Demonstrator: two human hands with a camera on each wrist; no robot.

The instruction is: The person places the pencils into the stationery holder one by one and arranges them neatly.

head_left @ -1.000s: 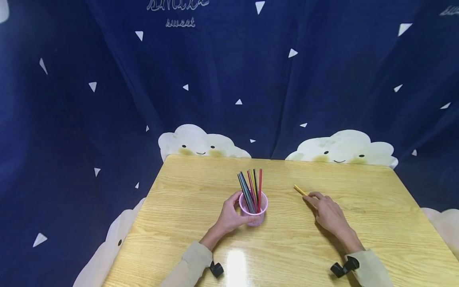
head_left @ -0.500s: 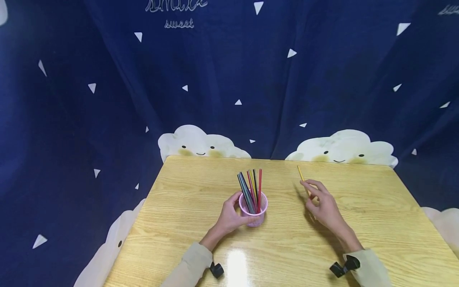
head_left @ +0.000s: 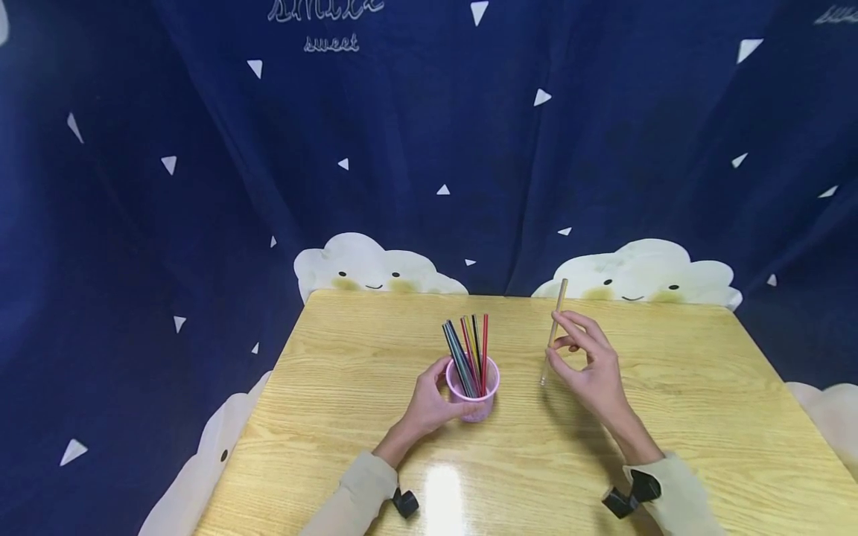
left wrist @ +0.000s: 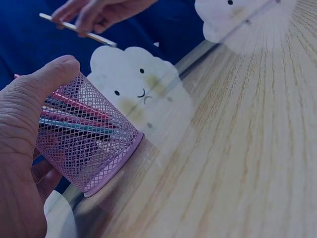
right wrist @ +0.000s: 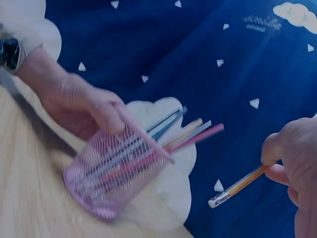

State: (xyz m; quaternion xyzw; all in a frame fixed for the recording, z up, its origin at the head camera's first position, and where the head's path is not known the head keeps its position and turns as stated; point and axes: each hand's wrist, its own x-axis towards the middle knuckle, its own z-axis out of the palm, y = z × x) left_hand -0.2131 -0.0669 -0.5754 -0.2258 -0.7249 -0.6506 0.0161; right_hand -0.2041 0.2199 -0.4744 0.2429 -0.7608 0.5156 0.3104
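Observation:
A pink mesh pencil cup point(head_left: 477, 411) stands upright on the wooden table, with several coloured pencils point(head_left: 469, 357) leaning inside it. My left hand point(head_left: 429, 406) grips the cup from its left side, thumb across the front; the left wrist view shows the cup's wall point(left wrist: 94, 134) and base. To the right of the cup, my right hand point(head_left: 593, 365) pinches a yellow pencil point(head_left: 559, 301) above the table, held nearly upright. The pencil's white eraser end point(right wrist: 214, 202) points down, as the right wrist view also shows its silver band.
The light wooden table point(head_left: 362, 335) spreads out around both hands. Behind it hangs a dark blue curtain point(head_left: 402, 134) with white triangles and smiling clouds. Each wrist wears a small black camera, one of them the right camera point(head_left: 630, 495).
My right hand has lifted the yellow pencil off the table, turned it upright and brought it slightly left. My left hand stays on the cup.

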